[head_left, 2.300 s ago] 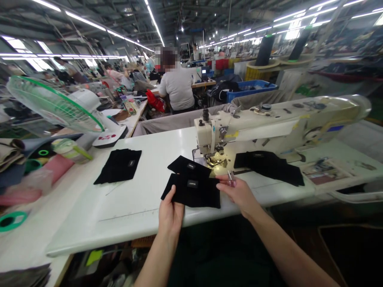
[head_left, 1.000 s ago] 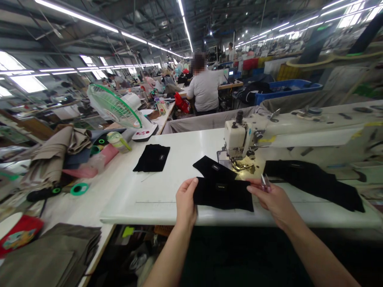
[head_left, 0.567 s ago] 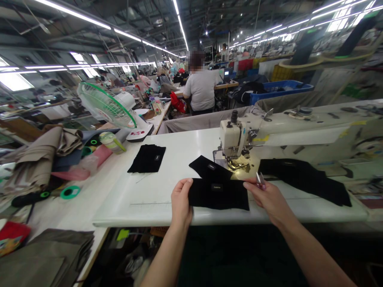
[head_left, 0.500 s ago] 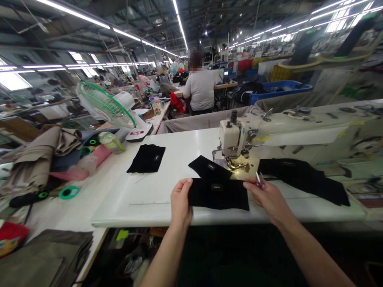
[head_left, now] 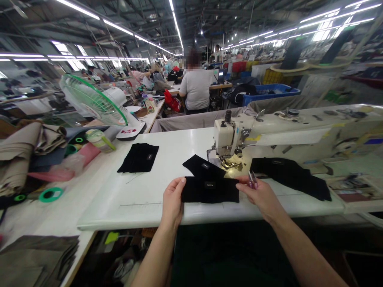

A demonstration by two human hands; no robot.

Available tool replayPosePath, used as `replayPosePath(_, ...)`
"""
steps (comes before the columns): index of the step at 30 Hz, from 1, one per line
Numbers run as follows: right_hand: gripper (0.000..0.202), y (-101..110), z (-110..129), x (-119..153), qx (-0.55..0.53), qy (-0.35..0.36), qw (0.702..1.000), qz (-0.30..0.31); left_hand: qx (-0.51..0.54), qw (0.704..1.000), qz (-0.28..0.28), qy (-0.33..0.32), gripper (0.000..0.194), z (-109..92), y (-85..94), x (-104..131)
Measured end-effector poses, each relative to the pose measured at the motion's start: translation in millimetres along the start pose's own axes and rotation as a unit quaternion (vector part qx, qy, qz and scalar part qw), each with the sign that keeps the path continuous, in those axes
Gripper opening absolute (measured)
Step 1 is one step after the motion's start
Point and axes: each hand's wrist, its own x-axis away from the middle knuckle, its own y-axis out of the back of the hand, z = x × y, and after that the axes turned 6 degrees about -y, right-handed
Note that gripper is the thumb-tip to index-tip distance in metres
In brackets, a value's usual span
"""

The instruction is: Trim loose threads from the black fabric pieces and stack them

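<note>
A black fabric piece with a small label (head_left: 210, 193) is stretched between my hands above the front of the white table. My left hand (head_left: 174, 199) pinches its left edge, thumb on top. My right hand (head_left: 259, 196) pinches the right upper corner and also carries small metal snips (head_left: 253, 180). Just behind lies a second labelled black piece (head_left: 200, 165), beside the needle area of the sewing machine (head_left: 229, 137). More black pieces (head_left: 139, 158) lie at the left of the table, and others (head_left: 290, 175) at the right below the machine arm.
A green-rimmed fan (head_left: 94, 97) stands at the back left. Rolled fabric (head_left: 19, 153), a green spool (head_left: 50, 194) and grey cloth (head_left: 38, 259) lie on the left table (head_left: 86, 187). A seated person (head_left: 195, 88) and a blue basket (head_left: 269, 93) are beyond.
The view has shifted slightly, so most things appear further left. Both hands keep their hold on the labelled black piece, which looks a little flatter.
</note>
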Motion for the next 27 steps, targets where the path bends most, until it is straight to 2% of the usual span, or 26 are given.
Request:
replayPosePath(3,0.016,0.7,4.5,7.1,0.059,0.107,0.992,0.040,0.003,0.999,0.004,-0.049,0.025,-0.5,0.2,0.4)
replayPosePath(5,0.008,-0.8,9.0,16.7,0.103,0.212,0.968,0.092,0.026,0.997,-0.011,-0.068,0.022,-2.0,-1.8,1.3)
replayPosePath(8,0.017,-6.7,11.8,33.8,0.182,0.312,0.911,0.197,0.102,0.992,-0.038,-0.062,0.015,-4.8,-7.3,2.0)
replayPosePath(11,0.029,-16.9,6.3,48.1,0.245,0.371,0.857,0.261,0.203,0.978,-0.032,-0.037,0.007,-7.7,-13.0,0.4)
replayPosePath(14,0.039,-28.0,-2.0,57.7,0.287,0.405,0.821,0.283,0.269,0.963,-0.026,0.022,0.004,-11.0,-16.0,-0.8)
replayPosePath(17,0.040,-34.9,-6.5,62.3,0.313,0.423,0.803,0.281,0.285,0.956,0.004,0.060,0.002,-13.3,-15.9,-0.2)
replayPosePath(22,0.038,-35.6,-4.6,62.9,0.325,0.428,0.796,0.278,0.315,0.946,0.038,0.066,0.007,-12.7,-13.7,-1.5)
replayPosePath(27,0.031,-36.7,-3.3,63.0,0.322,0.410,0.804,0.286,0.319,0.945,0.054,0.056,0.005,-11.6,-14.9,-3.1)
